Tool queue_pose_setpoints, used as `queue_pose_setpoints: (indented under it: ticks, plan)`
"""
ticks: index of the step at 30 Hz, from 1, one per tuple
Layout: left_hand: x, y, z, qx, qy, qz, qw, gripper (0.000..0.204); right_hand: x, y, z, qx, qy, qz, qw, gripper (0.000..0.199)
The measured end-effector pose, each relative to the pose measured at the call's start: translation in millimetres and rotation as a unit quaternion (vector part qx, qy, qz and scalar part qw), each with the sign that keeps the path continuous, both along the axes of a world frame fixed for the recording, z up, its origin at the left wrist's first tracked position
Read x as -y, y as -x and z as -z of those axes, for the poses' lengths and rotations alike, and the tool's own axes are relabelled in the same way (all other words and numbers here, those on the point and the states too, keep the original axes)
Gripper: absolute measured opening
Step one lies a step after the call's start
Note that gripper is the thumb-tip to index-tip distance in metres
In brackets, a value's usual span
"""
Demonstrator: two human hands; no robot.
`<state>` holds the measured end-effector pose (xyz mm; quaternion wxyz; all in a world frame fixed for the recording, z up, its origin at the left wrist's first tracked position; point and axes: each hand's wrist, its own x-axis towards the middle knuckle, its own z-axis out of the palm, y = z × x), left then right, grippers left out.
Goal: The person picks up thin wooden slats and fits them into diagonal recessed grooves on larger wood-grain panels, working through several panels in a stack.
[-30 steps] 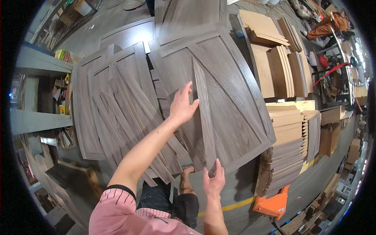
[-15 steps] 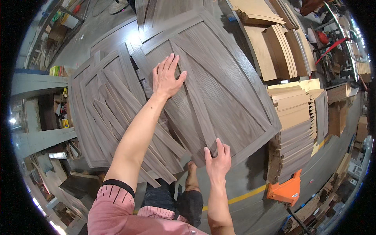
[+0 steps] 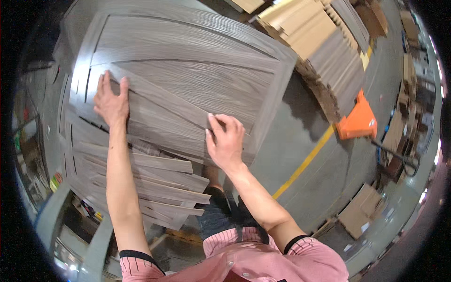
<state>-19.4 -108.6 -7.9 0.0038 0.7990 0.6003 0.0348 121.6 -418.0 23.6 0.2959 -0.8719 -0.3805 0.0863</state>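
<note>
A grey wood-grain door panel [image 3: 197, 40] with a raised frame lies flat in front of me. A grey strip [image 3: 165, 95] runs slantwise across its face. My left hand [image 3: 112, 103] rests on the strip's left end, fingers stretched out and the thumb apart. Over at the strip's right end is my right hand [image 3: 229, 143], its fingers bent with the tips on the panel's surface and the thumb held apart from them. Neither hand is wrapped round anything. Several loose grey strips [image 3: 171, 181] lie beside the panel, nearer my body, beneath my left forearm.
To the right stands a stack of tan and grey boards [image 3: 336, 66]. An orange pallet jack base [image 3: 359, 121] sits by it, with a yellow line [image 3: 305, 162] on the floor. Cardboard [image 3: 361, 211] lies farther right. Grey metal beams [image 3: 51, 235] are at the lower left.
The view has turned, so the panel and loose strips appear rotated and shifted left. My right hand has come from the panel's near edge onto the strip's end. My left hand stays by the other end.
</note>
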Motion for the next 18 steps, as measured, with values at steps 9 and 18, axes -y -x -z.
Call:
queue_pose_setpoints:
  ticks: [9, 18]
  plan:
    - [3, 0, 11, 0.006, -0.003, 0.011, 1.000, 0.072, 14, 3, 11, -0.039, -0.061, -0.003, 0.997, 0.045]
    - [2, 2, 15, 0.022, -0.023, 0.027, 0.999, 0.069, 23, 7, 14, -0.046, -0.065, -0.006, 0.997, 0.041]
